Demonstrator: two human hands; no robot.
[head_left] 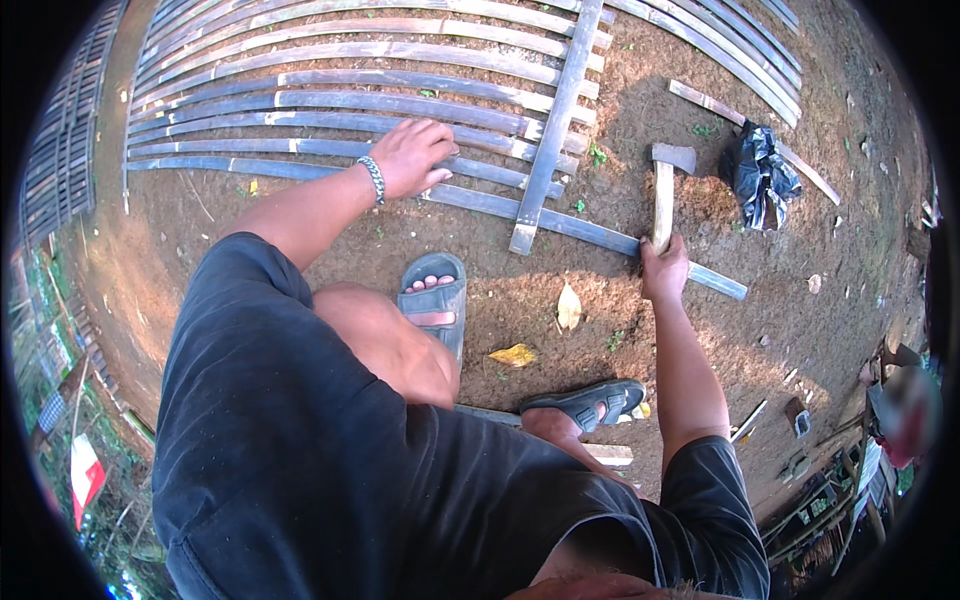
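Observation:
My left hand (412,160), with a chain bracelet at the wrist, lies over the near edge of a row of bamboo slats (330,122). Its fingers are bent around the nearest bamboo slat (480,203), which runs on to the right under a crosswise bamboo strip (558,125). In my right hand (665,268) is a hatchet (664,195), gripped low on its pale wooden handle. The grey metal head points away from me, above the soil. Just below that hand passes the right end of the nearest slat.
A crumpled black plastic bag (762,180) lies to the right on a loose bamboo strip (812,175). More slats (730,45) spread at the far right. Dry leaves (569,305) dot the soil near my sandalled feet. Debris is piled at the lower right.

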